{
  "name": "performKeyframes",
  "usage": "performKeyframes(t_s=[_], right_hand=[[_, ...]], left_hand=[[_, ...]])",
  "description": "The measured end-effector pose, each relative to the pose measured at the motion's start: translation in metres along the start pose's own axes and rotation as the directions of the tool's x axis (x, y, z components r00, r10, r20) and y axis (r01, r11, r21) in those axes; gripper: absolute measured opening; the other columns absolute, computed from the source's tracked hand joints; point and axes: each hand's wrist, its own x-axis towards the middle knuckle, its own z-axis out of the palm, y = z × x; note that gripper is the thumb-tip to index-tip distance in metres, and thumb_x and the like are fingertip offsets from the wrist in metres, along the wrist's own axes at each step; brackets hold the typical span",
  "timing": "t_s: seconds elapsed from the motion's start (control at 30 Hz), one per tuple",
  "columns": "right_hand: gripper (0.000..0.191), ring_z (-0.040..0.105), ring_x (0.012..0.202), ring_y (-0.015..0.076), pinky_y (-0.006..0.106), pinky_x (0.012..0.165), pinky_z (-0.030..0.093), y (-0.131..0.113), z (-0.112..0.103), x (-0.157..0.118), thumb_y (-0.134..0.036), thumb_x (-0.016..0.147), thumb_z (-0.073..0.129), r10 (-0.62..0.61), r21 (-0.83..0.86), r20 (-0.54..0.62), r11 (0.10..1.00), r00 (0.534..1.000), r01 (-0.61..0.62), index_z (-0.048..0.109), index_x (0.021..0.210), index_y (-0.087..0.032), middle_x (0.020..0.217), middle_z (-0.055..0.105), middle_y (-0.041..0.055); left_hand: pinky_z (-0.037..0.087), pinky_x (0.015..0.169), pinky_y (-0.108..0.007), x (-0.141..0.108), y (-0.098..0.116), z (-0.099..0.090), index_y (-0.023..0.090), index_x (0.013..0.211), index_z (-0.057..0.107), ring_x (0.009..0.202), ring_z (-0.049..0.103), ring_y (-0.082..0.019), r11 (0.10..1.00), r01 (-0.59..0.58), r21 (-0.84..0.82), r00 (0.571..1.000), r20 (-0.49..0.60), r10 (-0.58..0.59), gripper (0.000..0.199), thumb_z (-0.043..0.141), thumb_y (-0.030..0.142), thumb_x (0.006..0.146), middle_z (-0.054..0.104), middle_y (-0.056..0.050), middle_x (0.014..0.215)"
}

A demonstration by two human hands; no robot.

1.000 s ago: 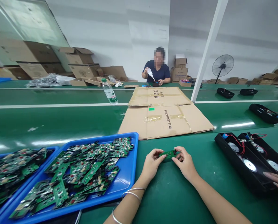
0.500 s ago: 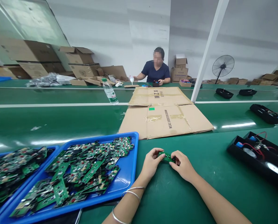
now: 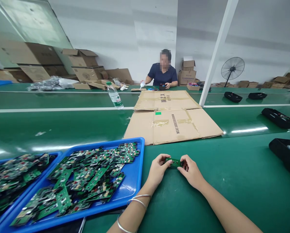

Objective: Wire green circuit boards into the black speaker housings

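A small green circuit board (image 3: 175,162) is held level just above the green bench, between my two hands. My left hand (image 3: 159,165) pinches its left end between thumb and fingers; silver bangles circle that wrist. At the board's right end, the curled fingers and thumb of my right hand (image 3: 190,170) grip it, hiding that end. Left of my hands lies a blue tray (image 3: 133,191) heaped with similar circuit boards (image 3: 96,178).
A second blue tray (image 3: 58,156) of boards sits far left. Flattened cardboard (image 3: 145,126) lies ahead, beside a water bottle (image 3: 115,96). Black casings (image 3: 278,118) are on the right. A co-worker (image 3: 162,74) sits opposite, holding a white bottle (image 3: 142,84).
The nearest black casings on the right have shifted right, one partly out of view. The co-worker's white bottle has moved slightly right and tilted. My hands stay almost still on the circuit board.
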Motion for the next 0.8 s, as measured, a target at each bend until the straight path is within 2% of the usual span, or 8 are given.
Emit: performKeyframes(t_s=[0.17,0.3,0.43,0.57,0.8], right_hand=[[0.01,0.049,0.06,0.012,0.023,0.057,0.04,-0.004,-0.001,0.0,-0.021,0.074,0.059,0.006,0.035,0.007,0.999,1.0,-0.007,0.053,0.081,-0.021,0.073,0.054,-0.0024],[0.015,0.05,0.049,0.0111,0.021,0.049,0.04,-0.003,-0.001,0.0,-0.035,0.08,0.055,0.06,0.094,-0.015,0.994,0.998,-0.059,0.053,0.085,-0.021,0.062,0.055,-0.0037],[0.036,0.047,0.036,0.0095,0.02,0.038,0.036,-0.001,-0.001,0.001,-0.047,0.09,0.037,0.127,0.149,-0.047,0.982,0.991,-0.119,0.051,0.071,-0.02,0.049,0.054,-0.0037],[0.045,0.044,0.031,0.0088,0.019,0.035,0.033,0.0,-0.001,0.003,-0.054,0.088,0.036,0.166,0.173,-0.07,0.973,0.984,-0.152,0.05,0.064,-0.02,0.042,0.052,-0.0041],[0.048,0.046,0.032,0.009,0.019,0.034,0.034,0.002,0.001,0.003,-0.058,0.087,0.035,0.188,0.239,-0.065,0.957,0.98,-0.168,0.052,0.067,-0.018,0.046,0.055,-0.002]], left_hand=[[0.052,0.06,-0.027,0.0,0.0,0.0,0.018,0.079,0.063,0.068,0.061,-0.017,1.0,0.009,0.012,1.0,-0.005,-0.009,0.023,0.071,0.031,0.062,0.064,0.0,0.074],[0.053,0.061,-0.027,-0.001,0.002,0.001,0.017,0.083,0.064,0.069,0.061,-0.017,0.999,0.024,0.045,1.0,0.012,-0.025,0.026,0.064,0.04,0.07,0.063,-0.001,0.075],[0.046,0.047,-0.022,-0.004,0.007,0.003,0.017,0.071,0.065,0.055,0.057,-0.014,0.994,0.039,0.104,0.996,0.075,-0.047,0.029,0.059,0.045,0.073,0.059,0.002,0.059],[0.039,0.042,-0.019,-0.007,0.013,0.005,0.017,0.072,0.066,0.052,0.052,-0.012,0.989,0.041,0.143,0.991,0.122,-0.059,0.026,0.062,0.043,0.071,0.056,0.003,0.056],[0.041,0.049,-0.023,-0.008,0.014,0.005,0.016,0.078,0.068,0.055,0.055,-0.014,0.987,0.025,0.156,0.981,0.184,-0.054,0.022,0.067,0.036,0.068,0.062,0.001,0.059]])
